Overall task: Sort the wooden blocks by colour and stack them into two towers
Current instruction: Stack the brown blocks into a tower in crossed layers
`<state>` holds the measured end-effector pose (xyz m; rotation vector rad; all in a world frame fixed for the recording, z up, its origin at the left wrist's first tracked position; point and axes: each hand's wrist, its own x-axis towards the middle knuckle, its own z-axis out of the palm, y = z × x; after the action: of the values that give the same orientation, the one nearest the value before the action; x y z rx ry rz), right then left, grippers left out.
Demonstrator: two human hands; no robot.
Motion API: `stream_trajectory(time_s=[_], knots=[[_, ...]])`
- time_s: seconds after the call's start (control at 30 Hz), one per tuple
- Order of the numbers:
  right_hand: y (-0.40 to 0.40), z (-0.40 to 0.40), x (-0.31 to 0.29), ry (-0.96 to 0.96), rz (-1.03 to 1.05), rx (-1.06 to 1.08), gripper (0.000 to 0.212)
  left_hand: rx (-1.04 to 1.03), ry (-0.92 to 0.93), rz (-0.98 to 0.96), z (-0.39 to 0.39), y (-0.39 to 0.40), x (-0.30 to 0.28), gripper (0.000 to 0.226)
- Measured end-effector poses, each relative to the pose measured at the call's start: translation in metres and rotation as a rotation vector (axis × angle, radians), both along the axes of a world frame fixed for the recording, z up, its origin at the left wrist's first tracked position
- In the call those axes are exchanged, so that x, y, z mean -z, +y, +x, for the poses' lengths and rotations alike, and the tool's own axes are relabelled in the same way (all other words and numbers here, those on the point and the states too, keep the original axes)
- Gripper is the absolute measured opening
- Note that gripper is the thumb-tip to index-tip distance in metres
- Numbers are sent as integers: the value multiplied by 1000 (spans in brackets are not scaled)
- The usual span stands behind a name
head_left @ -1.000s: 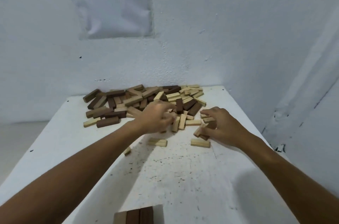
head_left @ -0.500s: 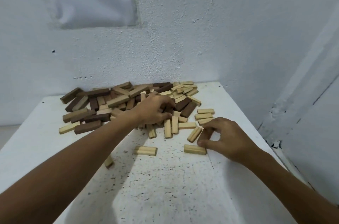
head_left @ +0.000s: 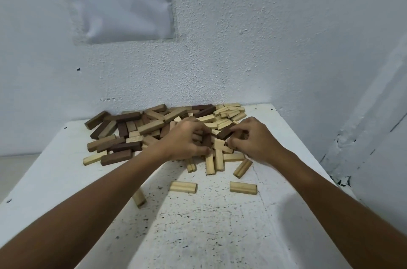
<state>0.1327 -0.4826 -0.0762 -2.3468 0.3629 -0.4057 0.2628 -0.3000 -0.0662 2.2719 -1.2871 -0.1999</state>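
Note:
A jumbled pile of wooden blocks [head_left: 152, 125] lies at the far side of the white table [head_left: 211, 224], against the wall. Dark brown blocks [head_left: 116, 157] gather mostly on the left, pale ones [head_left: 231, 112] at the back right. My left hand [head_left: 182, 140] is at the pile's front, fingers and thumb curled round an upright dark block [head_left: 207, 140]. Just to its right, my right hand [head_left: 255, 138] pinches the end of another dark block [head_left: 224, 132]. Their fingertips nearly meet.
Loose pale blocks lie nearer me: one [head_left: 183, 187] at centre, one [head_left: 243, 188] to the right, one [head_left: 139, 197] partly under my left forearm, one [head_left: 242, 168] slanted. A paper sheet [head_left: 123, 0] hangs on the wall. The table's right edge runs close to the side wall.
My right hand left the loose pale blocks at the front right and reached up into the pile beside my left hand. The camera tilted up slightly.

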Motion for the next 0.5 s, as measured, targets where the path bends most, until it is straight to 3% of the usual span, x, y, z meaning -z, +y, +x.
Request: stream_trajectory(time_s=[0.13, 0.33, 0.5], knots=[[6, 7, 2, 6, -27, 49, 25, -14, -51, 19, -2, 13, 6, 58], [13, 10, 1, 63, -33, 67, 57, -15, -33, 5, -9, 28, 10, 71], [20, 10, 10, 18, -123, 156, 37, -16, -56, -11, -16, 38, 12, 72]])
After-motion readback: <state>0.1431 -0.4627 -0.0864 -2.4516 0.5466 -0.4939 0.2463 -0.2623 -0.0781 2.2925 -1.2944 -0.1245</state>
